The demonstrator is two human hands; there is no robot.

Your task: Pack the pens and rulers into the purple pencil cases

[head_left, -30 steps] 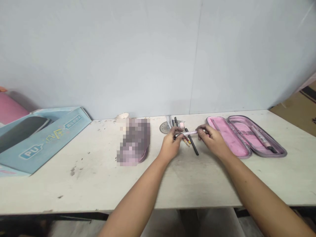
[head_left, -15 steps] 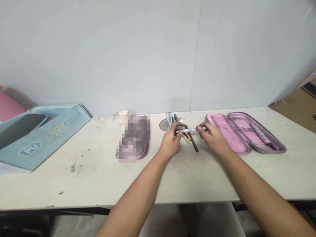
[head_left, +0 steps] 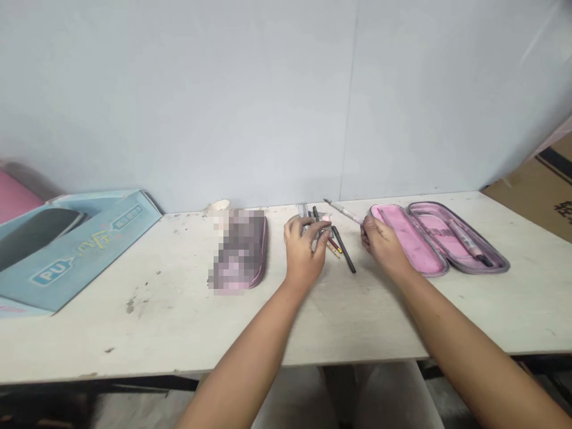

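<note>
My right hand is closed around one end of a slim whitish pen, whose dark tip points up and to the left. My left hand has its fingers curved and apart, with a gap between thumb and forefinger. It is over a small pile of stationery, partly covering it. In that pile lie a black pen, a second dark pen, pencils and a clear ruler-like piece. Just right of my right hand lies an open pink pencil case holding a thick pink marker-like pen.
A closed dark and pink case, partly pixelated, lies left of my left hand. Behind it sits a small whitish object. A light blue box stands at the far left. Brown cardboard is at the right, and a grey wall rises behind the table.
My left hand has let go of the whitish pen and moved slightly left. The pen, once level between both hands, is now in my right hand alone, its tip tilted up.
</note>
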